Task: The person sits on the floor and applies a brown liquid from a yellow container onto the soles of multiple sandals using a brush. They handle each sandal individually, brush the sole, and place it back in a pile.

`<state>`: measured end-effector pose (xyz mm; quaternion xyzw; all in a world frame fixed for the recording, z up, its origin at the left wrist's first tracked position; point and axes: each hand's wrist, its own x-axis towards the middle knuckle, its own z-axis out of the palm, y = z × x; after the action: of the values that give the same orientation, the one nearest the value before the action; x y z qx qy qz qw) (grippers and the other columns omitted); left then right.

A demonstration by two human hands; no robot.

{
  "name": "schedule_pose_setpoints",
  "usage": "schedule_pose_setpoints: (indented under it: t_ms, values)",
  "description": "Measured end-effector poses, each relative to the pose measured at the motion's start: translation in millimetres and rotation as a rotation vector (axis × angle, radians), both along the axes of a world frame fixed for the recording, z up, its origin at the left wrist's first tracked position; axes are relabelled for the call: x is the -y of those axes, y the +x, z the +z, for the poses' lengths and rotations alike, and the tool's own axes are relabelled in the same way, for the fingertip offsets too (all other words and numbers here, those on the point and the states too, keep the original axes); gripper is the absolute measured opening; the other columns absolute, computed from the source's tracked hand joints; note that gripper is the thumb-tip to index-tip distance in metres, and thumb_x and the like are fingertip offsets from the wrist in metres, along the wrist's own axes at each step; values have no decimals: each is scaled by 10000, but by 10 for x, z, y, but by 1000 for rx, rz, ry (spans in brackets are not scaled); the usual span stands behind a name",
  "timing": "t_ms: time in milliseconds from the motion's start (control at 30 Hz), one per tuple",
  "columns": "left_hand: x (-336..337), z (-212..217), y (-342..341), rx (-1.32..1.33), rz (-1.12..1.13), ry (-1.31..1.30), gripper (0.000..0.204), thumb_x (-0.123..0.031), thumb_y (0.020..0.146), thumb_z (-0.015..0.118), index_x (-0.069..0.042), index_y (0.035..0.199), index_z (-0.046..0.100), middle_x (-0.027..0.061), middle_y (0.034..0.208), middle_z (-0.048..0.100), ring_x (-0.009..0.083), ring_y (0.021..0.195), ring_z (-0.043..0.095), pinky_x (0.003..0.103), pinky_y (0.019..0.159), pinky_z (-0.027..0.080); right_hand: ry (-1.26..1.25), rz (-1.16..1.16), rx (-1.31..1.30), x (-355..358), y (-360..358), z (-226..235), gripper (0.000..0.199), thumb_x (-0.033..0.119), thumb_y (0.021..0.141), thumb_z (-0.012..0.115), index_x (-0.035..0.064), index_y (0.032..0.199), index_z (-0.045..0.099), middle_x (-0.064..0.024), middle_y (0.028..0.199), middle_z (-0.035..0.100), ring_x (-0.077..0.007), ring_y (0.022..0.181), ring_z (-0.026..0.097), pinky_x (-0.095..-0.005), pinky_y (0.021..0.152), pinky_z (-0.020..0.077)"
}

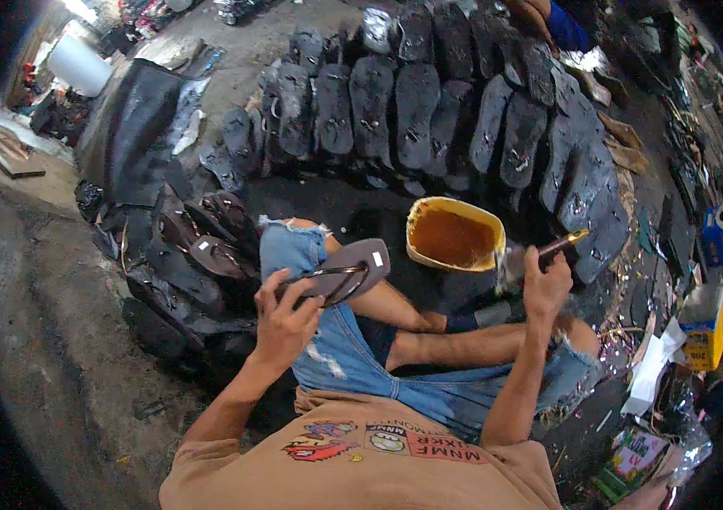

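I sit cross-legged on the floor. My left hand (285, 319) grips a dark flip-flop sandal (346, 270) by its strap, sole up over my left knee. My right hand (546, 285) holds a brush (540, 253) with a dark handle and yellow tip; its bristles blur at the edge of a yellow tub of brown glue (453, 234) standing in front of my legs.
Several dark sandal soles (417, 106) lie fanned in rows on the floor beyond the tub. More sandals (208, 246) are piled at my left. Another person's arm in a blue sleeve (561, 25) shows at the top. Boxes and scraps (701, 327) lie at right.
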<state>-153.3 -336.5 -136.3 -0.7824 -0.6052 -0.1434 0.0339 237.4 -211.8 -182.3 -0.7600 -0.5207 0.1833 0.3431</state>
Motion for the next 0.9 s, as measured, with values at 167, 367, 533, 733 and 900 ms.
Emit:
schedule_pose_setpoints:
  t_ms: [167,367,533,733,900]
  values:
    - [-261,49,-22,192,-90,-165,333,-132,790,704,-70,1115,665,115,1250,620,366,1188,549,465,1053,417,-191,93,-479,111,102,-131,256,244,885,698,-3,949,683,-63,889,694,-120,751,598,-319,648,493]
    - [-537,313,461,1881,73,-594,406,-253,923,638,-29,1256,582,169,1223,640,309,1012,655,392,872,554,398,52,-764,-79,146,464,420,59,823,741,34,1220,605,-100,1112,681,-197,975,649,-343,853,527]
    - [-639,-39,964,2521,19,-896,483,-439,981,504,-45,1251,574,167,1217,641,286,1046,662,377,810,596,508,541,-340,4,-997,971,221,138,751,857,62,912,726,-62,912,725,-189,793,674,-295,742,518]
    - [-433,4,925,2562,203,-997,466,-418,945,547,-58,1234,615,122,1139,691,262,977,690,401,824,592,851,407,-89,-181,-1009,981,213,99,673,842,117,856,735,-50,836,696,-233,744,647,-350,690,489]
    - [-550,118,1053,2582,33,-961,451,-367,951,513,-13,1205,629,167,1183,669,263,1009,663,394,900,562,511,438,-314,226,-810,803,142,153,788,792,66,877,724,-66,804,702,-207,748,680,-371,701,553]
